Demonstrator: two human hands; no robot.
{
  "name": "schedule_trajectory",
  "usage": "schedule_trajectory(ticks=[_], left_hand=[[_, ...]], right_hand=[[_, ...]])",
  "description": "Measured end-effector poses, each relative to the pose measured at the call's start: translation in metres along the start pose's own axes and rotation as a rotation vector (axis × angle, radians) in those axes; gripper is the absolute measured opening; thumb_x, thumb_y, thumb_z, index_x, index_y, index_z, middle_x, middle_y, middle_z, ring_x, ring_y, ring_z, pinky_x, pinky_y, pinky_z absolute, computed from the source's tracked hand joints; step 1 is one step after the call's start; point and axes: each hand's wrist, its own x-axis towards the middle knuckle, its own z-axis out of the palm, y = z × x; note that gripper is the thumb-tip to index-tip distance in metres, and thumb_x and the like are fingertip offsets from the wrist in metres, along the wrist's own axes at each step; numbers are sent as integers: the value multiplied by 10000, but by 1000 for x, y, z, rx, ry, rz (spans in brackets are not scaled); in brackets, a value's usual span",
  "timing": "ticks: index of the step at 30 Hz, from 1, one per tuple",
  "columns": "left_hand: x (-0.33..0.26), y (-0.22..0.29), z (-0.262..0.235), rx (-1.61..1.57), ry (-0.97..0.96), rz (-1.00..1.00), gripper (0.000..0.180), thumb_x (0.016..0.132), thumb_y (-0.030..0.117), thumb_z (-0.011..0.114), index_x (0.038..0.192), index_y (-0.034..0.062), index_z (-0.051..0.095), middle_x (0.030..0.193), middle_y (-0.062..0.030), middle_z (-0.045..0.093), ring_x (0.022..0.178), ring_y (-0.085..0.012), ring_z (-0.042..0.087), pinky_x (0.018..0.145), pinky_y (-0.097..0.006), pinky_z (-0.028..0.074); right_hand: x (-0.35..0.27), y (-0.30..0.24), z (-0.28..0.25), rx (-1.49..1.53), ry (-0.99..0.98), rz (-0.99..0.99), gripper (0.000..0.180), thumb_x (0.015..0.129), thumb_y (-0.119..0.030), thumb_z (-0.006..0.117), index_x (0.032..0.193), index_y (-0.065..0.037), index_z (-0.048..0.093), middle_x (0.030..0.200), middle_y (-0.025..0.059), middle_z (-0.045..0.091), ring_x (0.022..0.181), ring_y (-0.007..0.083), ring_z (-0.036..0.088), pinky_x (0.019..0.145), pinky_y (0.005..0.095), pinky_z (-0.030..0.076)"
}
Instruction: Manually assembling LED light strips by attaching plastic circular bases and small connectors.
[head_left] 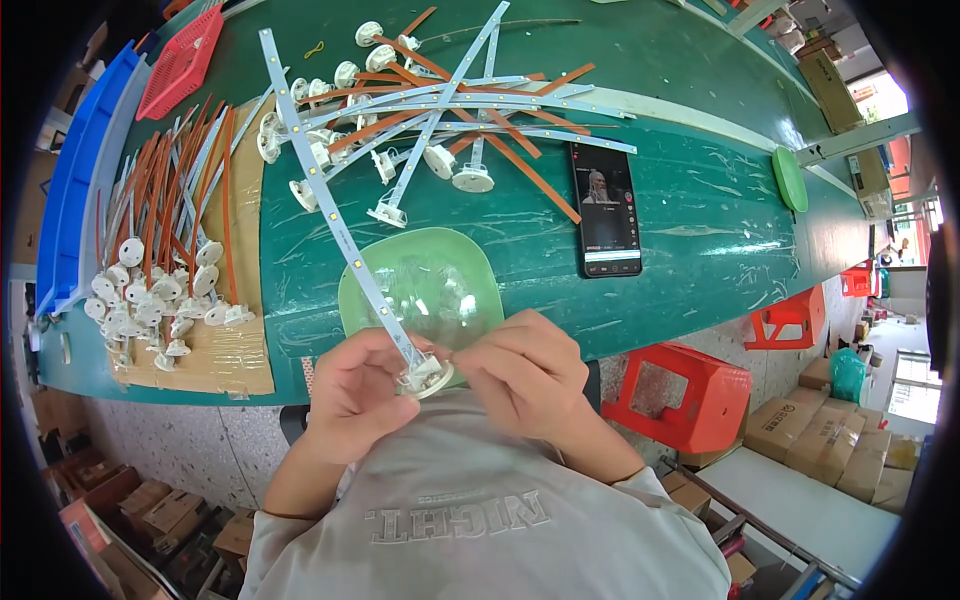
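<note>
White strip (335,218) with a round base (436,382), between the hands at the near edge of the desk (700,285)

The flat, narrow strip, dotted with yellowish squares, slants from the base to the far left, over the smooth, glossy green dish (483,262). The left hand (352,388) grips the base between thumb and fingers; the right hand (525,372) has its fingertips pinched narrow just right of it, and whether they hold anything I cannot tell. Beyond, brown and white strips lie crisscrossed on the scuffed green desk
</note>
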Motion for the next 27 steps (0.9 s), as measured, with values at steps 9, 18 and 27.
schedule_trajectory(ticks=[9,18,27], left_hand=[[-2,10,13,-101,-17,-104,477,821,-46,718,1267,-34,549,1186,-118,662,1148,-179,609,967,-336,461],[-10,6,24,-161,13,-70,480,805,-63,740,1248,-50,557,1212,-126,635,1091,-171,588,942,-320,441],[-19,5,4,-218,-8,-40,464,772,-17,777,1178,-54,557,1160,-144,636,1134,-222,602,955,-355,469]], right_hand=[[14,-11,7,145,67,-161,363,636,-57,857,971,-12,722,911,101,683,742,242,628,616,303,517],[13,-15,6,157,97,-231,304,653,37,757,954,13,721,939,115,700,706,227,623,584,295,533],[23,-16,8,273,24,-194,270,668,74,761,932,27,731,930,124,703,690,219,625,584,283,537]])
